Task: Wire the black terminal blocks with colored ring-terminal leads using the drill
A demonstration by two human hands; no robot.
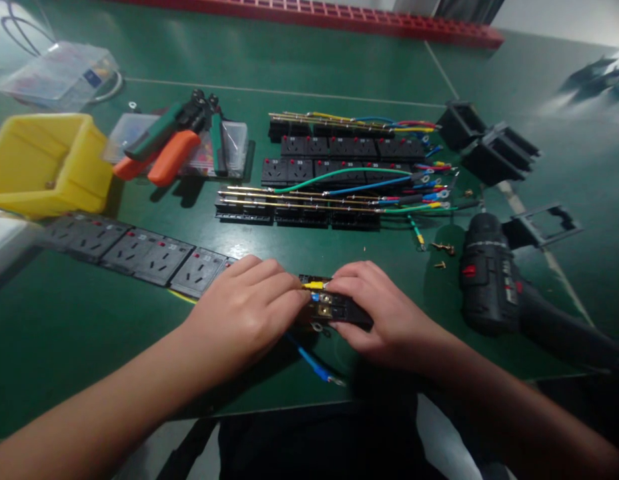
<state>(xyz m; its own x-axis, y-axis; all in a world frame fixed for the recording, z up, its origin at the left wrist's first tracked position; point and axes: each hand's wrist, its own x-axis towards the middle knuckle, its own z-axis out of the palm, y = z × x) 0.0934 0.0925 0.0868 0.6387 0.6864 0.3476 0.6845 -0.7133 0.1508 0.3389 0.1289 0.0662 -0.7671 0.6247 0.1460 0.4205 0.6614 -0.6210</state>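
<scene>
A long black socket strip (148, 255) with red-marked outlets slants from the left of the table to the front middle. My left hand (252, 307) is closed over its near end, fingertips beside a yellow wire terminal (314, 285). My right hand (377, 310) grips a black block (347, 311) with brass screw contacts at that end, thumb below and fingers above. Whether the block is joined to the strip is hidden under my left hand. A blue wire (312, 363) with a crimped lug hangs out below the hands.
Behind my hands lie several socket strips (339, 172) with brass rails and coloured wires. A power drill (487, 280), loose screws (442, 249) and black frames (499, 153) are at right. Crimping pliers (177, 137), a yellow bin (49, 167) and a clear box (64, 73) stand left.
</scene>
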